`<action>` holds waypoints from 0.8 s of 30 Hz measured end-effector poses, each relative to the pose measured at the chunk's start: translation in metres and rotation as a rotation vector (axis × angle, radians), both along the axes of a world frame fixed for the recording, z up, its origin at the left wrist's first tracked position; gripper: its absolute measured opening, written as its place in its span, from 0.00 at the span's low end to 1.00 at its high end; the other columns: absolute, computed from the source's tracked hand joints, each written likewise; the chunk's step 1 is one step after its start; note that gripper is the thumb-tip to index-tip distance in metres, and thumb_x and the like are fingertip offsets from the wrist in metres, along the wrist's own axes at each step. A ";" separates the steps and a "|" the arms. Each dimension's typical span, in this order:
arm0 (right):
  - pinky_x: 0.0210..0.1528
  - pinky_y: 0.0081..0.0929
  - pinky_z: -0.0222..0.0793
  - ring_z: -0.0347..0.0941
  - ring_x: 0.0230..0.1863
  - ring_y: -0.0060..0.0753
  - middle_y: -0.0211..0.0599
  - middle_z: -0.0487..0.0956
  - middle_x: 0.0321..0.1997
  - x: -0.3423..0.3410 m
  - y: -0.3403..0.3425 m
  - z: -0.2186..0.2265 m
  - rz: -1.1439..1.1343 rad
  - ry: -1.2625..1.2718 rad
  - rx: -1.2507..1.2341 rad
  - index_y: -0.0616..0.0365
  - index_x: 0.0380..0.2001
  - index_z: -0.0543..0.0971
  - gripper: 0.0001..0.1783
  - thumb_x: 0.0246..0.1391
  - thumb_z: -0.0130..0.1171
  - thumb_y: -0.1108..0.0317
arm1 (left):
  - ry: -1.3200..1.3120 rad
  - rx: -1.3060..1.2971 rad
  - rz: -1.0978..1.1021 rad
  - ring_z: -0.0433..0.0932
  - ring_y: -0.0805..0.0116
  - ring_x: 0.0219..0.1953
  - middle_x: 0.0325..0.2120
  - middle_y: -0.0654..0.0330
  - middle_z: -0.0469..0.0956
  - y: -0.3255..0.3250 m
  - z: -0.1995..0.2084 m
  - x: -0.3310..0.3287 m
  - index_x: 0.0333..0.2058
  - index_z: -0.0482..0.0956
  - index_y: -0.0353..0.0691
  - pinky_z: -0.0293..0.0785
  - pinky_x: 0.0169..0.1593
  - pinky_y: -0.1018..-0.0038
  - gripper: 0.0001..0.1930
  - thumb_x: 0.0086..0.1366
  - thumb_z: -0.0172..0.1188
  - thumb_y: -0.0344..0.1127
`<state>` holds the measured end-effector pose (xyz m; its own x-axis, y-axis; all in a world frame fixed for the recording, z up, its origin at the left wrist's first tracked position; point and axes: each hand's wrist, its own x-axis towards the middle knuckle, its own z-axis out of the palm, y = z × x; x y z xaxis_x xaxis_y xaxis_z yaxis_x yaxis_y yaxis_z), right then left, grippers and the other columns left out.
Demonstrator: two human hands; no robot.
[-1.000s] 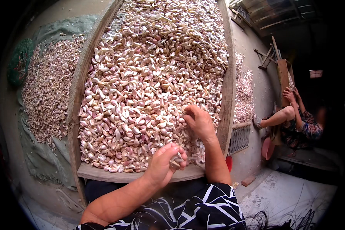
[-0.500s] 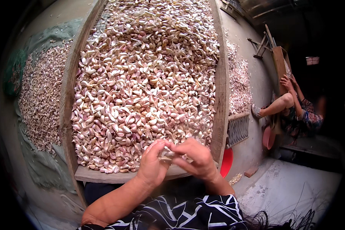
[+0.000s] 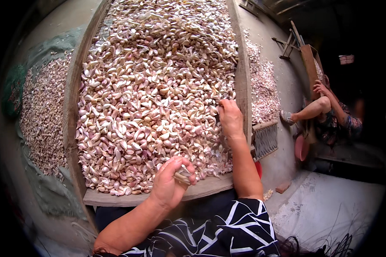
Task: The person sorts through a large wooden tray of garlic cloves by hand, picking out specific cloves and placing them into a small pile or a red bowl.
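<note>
A wood-framed tray [image 3: 240, 64] lies before me, filled with a thick layer of pink and white garlic cloves [image 3: 150, 107]. Near its front board my left hand [image 3: 167, 182] is curled, palm turned up, around what look like pale garlic cloves [image 3: 183, 173]; its fingers partly cover them. My right hand [image 3: 230, 120] reaches forward over the tray beside the right rail. Its fingers are bent and drawn together down at the cloves, and whatever they hold is hidden.
More cloves [image 3: 47, 111] lie on a green sheet [image 3: 51, 197] to the left, and others [image 3: 263, 96] are heaped right of the tray. Part of a red basin [image 3: 258, 169] shows behind my right arm. Farther right, another person [image 3: 330, 111] sits by a wooden box [image 3: 308, 64].
My right hand has left my left hand and moved forward and right onto the cloves by the rail. My left hand stays near the front board. The view has shifted slightly.
</note>
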<state>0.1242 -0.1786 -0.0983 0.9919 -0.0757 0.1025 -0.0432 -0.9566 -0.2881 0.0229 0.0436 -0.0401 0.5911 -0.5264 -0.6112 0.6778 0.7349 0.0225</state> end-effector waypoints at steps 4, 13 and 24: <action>0.34 0.34 0.63 0.68 0.32 0.44 0.43 0.71 0.27 0.005 0.000 -0.006 0.019 -0.011 0.069 0.60 0.26 0.70 0.06 0.42 0.50 0.71 | 0.005 0.014 0.010 0.67 0.67 0.21 0.20 0.61 0.69 0.002 0.001 -0.001 0.25 0.67 0.42 0.62 0.27 0.71 0.07 0.56 0.47 0.39; 0.32 0.29 0.65 0.71 0.28 0.39 0.45 0.74 0.26 0.000 0.004 0.016 -0.068 0.132 0.231 0.63 0.29 0.71 0.10 0.40 0.53 0.69 | -0.058 0.006 0.017 0.67 0.68 0.21 0.20 0.62 0.69 -0.001 0.006 -0.003 0.26 0.67 0.43 0.63 0.27 0.72 0.07 0.57 0.46 0.39; 0.35 0.25 0.65 0.69 0.31 0.36 0.43 0.71 0.29 -0.039 0.026 0.028 0.004 0.000 0.348 0.62 0.32 0.72 0.11 0.42 0.52 0.70 | -0.101 -0.073 0.034 0.67 0.68 0.20 0.19 0.62 0.69 0.000 0.023 -0.015 0.25 0.67 0.43 0.62 0.26 0.72 0.07 0.56 0.47 0.39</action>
